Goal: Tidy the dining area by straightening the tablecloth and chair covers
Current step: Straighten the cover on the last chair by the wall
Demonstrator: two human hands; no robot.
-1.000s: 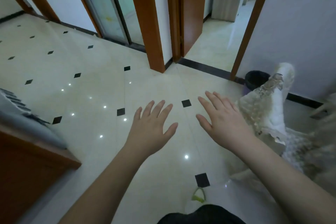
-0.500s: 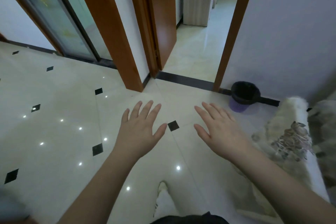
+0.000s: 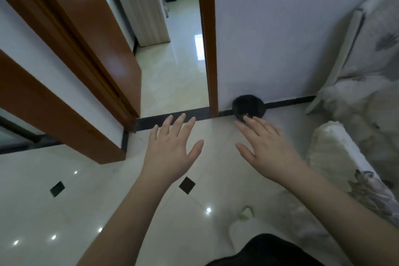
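The chair cover (image 3: pixel 336 157), white and fluffy with a grey flower pattern, is seen at the right edge, just beside the right hand (image 3: pixel 267 149) but not touched. Both hands are held flat over the tiled floor (image 3: pixel 64 211), fingers spread, nothing gripped. The left hand (image 3: pixel 172 153) is well apart from the cover. A black bin (image 3: pixel 248 107) stands against the wall.

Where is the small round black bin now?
In the head view, the small round black bin stands right of centre against the white wall, beside the brown door frame.

chair cover (image 3: pixel 336 157) | white, fluffy, floral patch | draped, rumpled | right of frame, untouched
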